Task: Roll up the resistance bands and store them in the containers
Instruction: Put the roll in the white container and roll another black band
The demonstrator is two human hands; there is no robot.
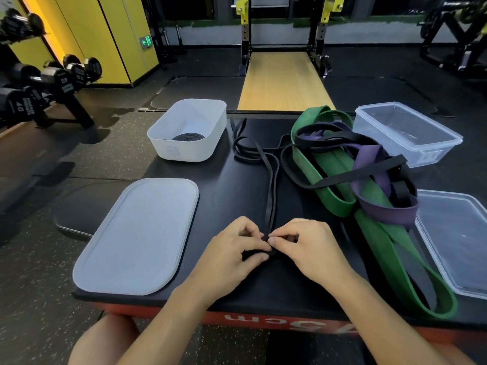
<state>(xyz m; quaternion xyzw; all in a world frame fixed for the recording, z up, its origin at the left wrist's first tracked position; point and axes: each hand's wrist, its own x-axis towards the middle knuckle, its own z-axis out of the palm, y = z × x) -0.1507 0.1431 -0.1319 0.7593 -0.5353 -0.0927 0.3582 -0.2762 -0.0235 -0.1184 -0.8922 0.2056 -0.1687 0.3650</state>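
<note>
Two hands meet at the middle of the bench's (229, 196) near edge. The left hand (232, 248) and right hand (308, 246) face each other. Their fingers (279, 241) are curled in, and thumbs and forefingers pinch the near end of a thin black band (271, 222). A small coil seems to be starting there, though the fingertips hide most of it.

Key relation: the band's free length lies straight ahead of the fingers. Its long axis runs from the near edge toward the far edge, then loops loosely left of the tangled pile. Both hands are equally near the pinched end, so neither leads. Judgement: the roll should travel away from the body, taking up the doubled strands as it goes.

- The white container (184, 151) sits at the far left corner and holds one rolled band (187, 137).
- The white lid (137, 233) lies flat at the near left corner.
- The green band (326, 180) and purple band (382, 212) are tangled with more black ones along the right side.
- The clear container (405, 133) stands at the far right corner.
- The clear lid (453, 241) lies on the right edge, partly under the pile.

Risk: the far loops may snag on the pile during rolling.
</note>
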